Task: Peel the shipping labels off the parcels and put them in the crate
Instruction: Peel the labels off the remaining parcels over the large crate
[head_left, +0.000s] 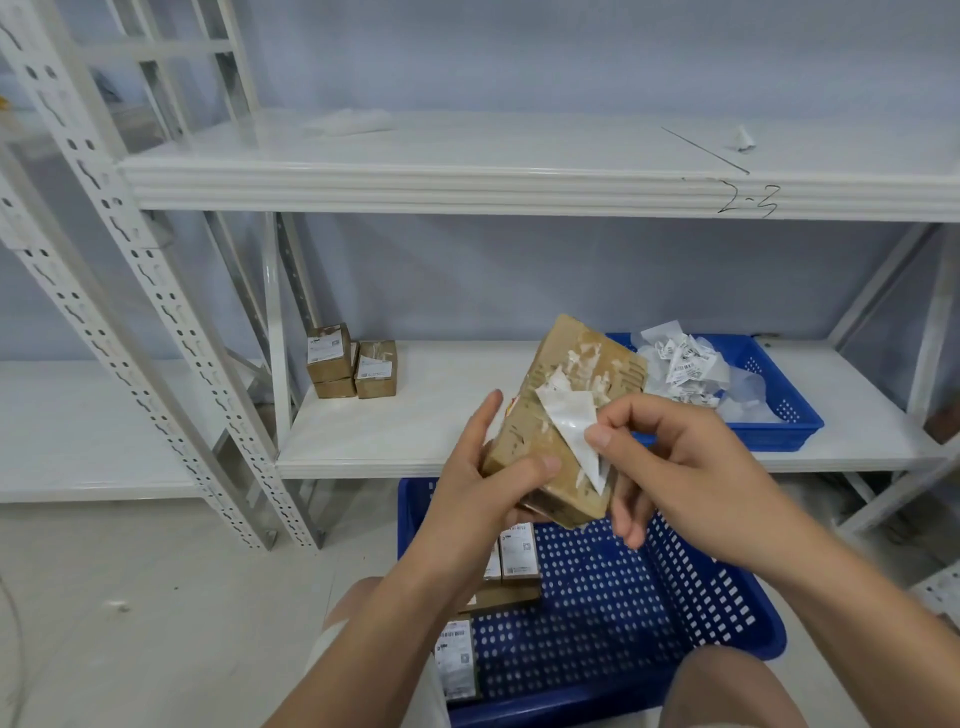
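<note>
Here, the left hand (483, 483) grips a brown parcel (576, 364), thumb laid across its near face and fingers behind it, holding it tilted in the air. Just right of it, the right hand (675, 457) pinches a white label (569, 421) between thumb and forefinger; its other fingers curl loosely below. The label stands partly lifted off the parcel's face as a pointed flap, and white paper scraps cling to the face above the flap.

Beyond the right hand, a blue crate (795, 421) sits on a white shelf (415, 431), holding a heap of peeled labels (685, 364) and some clear plastic. Beyond the left hand and further left, three small boxes (353, 366) with labels on them stand together on the same shelf.

Below both hands, a second blue crate, the lower crate (675, 597), rests on the floor, with more labelled parcels (517, 551) lying at its left side, under the left forearm.
</note>
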